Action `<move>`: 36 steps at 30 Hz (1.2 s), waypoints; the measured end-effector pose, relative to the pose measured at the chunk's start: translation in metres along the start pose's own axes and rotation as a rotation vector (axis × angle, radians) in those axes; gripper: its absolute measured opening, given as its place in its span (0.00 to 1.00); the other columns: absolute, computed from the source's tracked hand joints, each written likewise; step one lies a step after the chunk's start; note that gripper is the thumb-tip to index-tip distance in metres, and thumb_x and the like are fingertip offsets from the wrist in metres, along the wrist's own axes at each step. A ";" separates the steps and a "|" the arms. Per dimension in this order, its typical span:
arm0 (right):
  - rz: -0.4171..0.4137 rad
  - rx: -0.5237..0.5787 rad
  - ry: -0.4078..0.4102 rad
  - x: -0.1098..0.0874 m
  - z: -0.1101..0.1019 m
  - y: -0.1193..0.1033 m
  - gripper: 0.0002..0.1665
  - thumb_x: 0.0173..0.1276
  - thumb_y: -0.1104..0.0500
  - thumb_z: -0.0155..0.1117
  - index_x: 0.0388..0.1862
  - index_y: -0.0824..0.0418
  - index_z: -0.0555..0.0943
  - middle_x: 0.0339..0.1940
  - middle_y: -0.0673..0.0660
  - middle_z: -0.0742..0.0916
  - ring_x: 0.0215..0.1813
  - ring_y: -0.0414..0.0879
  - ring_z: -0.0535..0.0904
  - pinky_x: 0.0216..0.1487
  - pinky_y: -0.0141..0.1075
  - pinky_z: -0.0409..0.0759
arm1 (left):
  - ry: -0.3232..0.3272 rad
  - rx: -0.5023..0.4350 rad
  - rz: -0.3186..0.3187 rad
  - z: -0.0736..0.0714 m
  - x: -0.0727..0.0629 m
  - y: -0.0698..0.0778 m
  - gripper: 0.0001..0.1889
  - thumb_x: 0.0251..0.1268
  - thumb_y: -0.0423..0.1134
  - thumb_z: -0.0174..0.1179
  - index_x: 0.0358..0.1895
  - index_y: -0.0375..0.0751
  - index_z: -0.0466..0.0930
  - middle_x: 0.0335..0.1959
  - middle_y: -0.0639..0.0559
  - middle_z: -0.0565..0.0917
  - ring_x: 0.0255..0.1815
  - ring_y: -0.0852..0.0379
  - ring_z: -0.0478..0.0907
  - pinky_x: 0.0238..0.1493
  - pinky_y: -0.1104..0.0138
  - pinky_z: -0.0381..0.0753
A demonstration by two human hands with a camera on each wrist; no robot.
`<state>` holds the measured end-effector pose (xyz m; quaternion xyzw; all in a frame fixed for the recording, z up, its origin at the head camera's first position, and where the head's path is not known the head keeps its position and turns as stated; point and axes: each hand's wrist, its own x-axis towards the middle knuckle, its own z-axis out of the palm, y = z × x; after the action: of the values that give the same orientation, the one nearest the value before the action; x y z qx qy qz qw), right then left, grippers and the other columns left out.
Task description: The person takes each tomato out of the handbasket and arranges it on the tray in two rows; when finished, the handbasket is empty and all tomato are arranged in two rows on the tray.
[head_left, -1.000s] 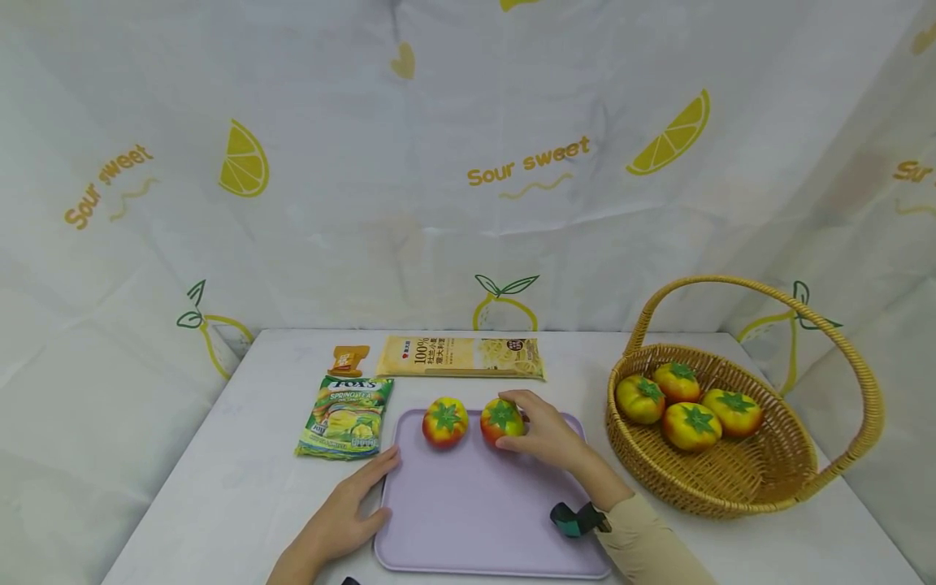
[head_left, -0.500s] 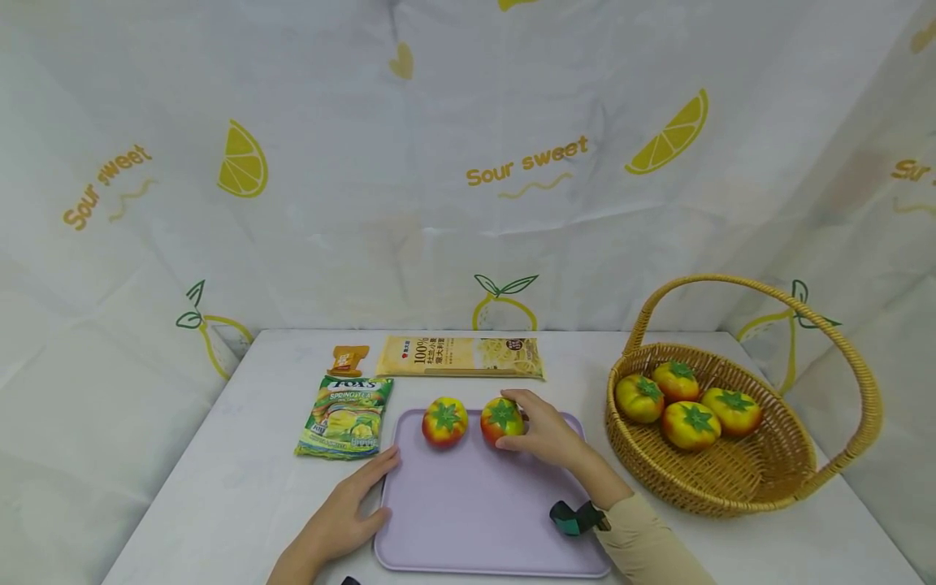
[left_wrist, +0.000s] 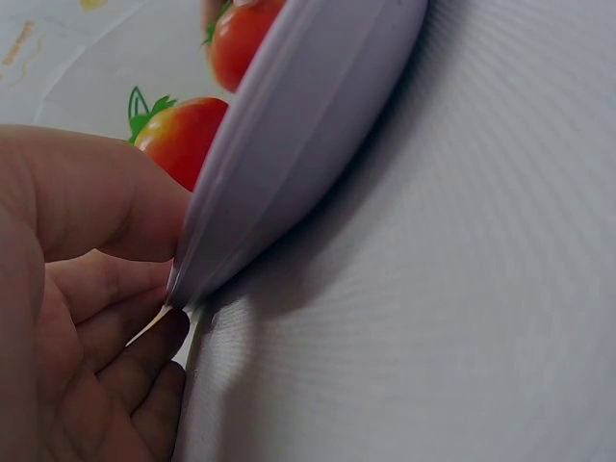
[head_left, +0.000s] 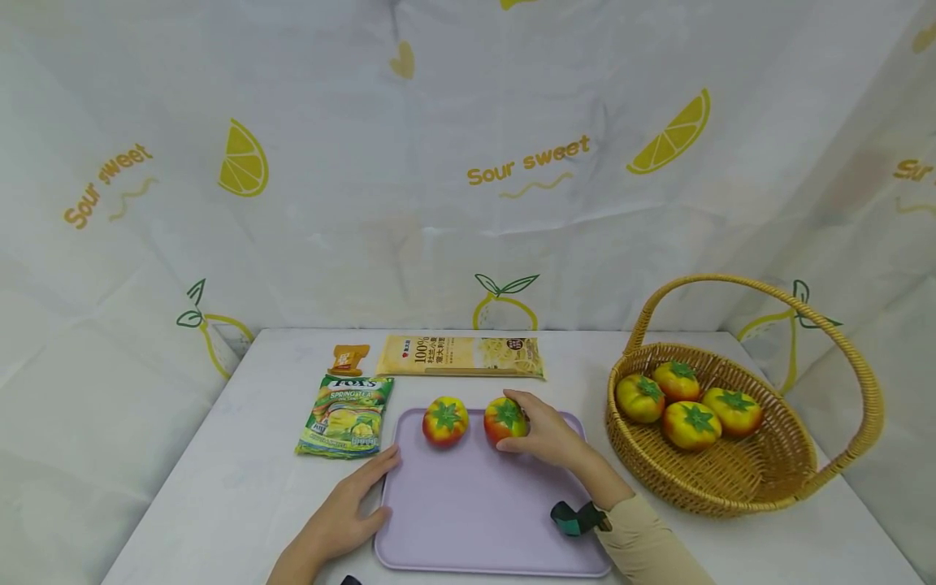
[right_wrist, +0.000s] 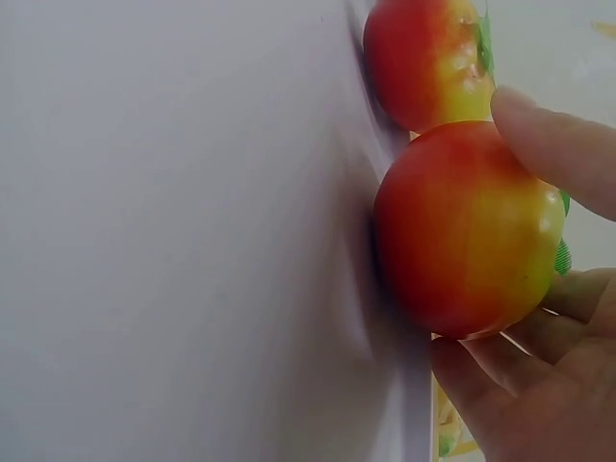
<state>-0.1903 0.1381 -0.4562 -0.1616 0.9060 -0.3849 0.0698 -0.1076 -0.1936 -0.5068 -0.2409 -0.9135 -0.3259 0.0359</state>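
Pinching the right tomato [head_left: 501, 420] at the far side of the tray [head_left: 483, 520], the right hand [head_left: 544, 435] could, releasing unevenly, roll it into the left tomato [head_left: 444, 422]. The left hand [head_left: 345, 512], loosely spread, touches the left rim. The green packet [head_left: 345, 418] reads "FOX'S SPRING TEA"; the yellow packet [head_left: 446, 357], "100%"; the backdrop [head_left: 351, 203], "Sour sweet".

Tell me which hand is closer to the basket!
The right hand: it holds a tomato, left of the basket. The left hand is farther off, at the tray's left edge.
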 end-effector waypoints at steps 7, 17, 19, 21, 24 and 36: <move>0.033 0.007 -0.012 -0.001 -0.002 0.001 0.53 0.50 0.49 0.76 0.72 0.62 0.61 0.69 0.65 0.70 0.67 0.60 0.68 0.67 0.57 0.67 | -0.006 -0.012 -0.012 -0.001 0.000 0.001 0.34 0.50 0.36 0.61 0.66 0.43 0.69 0.70 0.53 0.67 0.70 0.50 0.64 0.67 0.51 0.67; -0.015 0.066 0.044 -0.011 -0.013 0.003 0.53 0.52 0.51 0.75 0.72 0.64 0.60 0.69 0.67 0.70 0.62 0.65 0.73 0.63 0.56 0.72 | -0.017 -0.014 -0.025 0.001 0.000 -0.002 0.34 0.51 0.36 0.61 0.67 0.45 0.68 0.71 0.55 0.66 0.71 0.51 0.63 0.67 0.51 0.66; -0.029 0.062 0.064 -0.015 -0.017 0.004 0.52 0.52 0.50 0.74 0.72 0.64 0.60 0.69 0.67 0.70 0.62 0.66 0.73 0.63 0.55 0.72 | -0.018 -0.016 -0.029 0.002 0.000 -0.002 0.34 0.52 0.36 0.61 0.67 0.45 0.68 0.71 0.55 0.66 0.71 0.51 0.63 0.67 0.51 0.66; -0.038 0.063 0.080 -0.019 -0.023 0.005 0.52 0.52 0.49 0.74 0.72 0.63 0.60 0.69 0.67 0.69 0.64 0.66 0.71 0.64 0.55 0.72 | -0.019 -0.013 -0.030 0.002 0.000 -0.002 0.34 0.52 0.36 0.61 0.67 0.46 0.68 0.71 0.55 0.66 0.71 0.51 0.63 0.67 0.51 0.66; -0.047 0.059 0.104 -0.027 -0.032 0.007 0.50 0.54 0.49 0.73 0.72 0.62 0.61 0.70 0.67 0.69 0.65 0.66 0.69 0.64 0.55 0.71 | -0.021 -0.010 -0.029 0.001 0.000 -0.002 0.34 0.52 0.37 0.61 0.68 0.46 0.67 0.71 0.55 0.66 0.71 0.51 0.63 0.67 0.51 0.66; -0.120 -0.037 0.299 -0.072 -0.078 0.020 0.41 0.57 0.56 0.71 0.67 0.66 0.66 0.66 0.64 0.74 0.65 0.61 0.71 0.65 0.31 0.71 | -0.016 -0.013 -0.033 0.002 0.000 -0.002 0.35 0.51 0.36 0.62 0.67 0.46 0.68 0.71 0.56 0.66 0.71 0.52 0.63 0.68 0.53 0.66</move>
<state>-0.1468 0.2288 -0.4162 -0.1577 0.9019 -0.3914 -0.0920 -0.1086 -0.1939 -0.5094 -0.2286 -0.9155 -0.3304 0.0216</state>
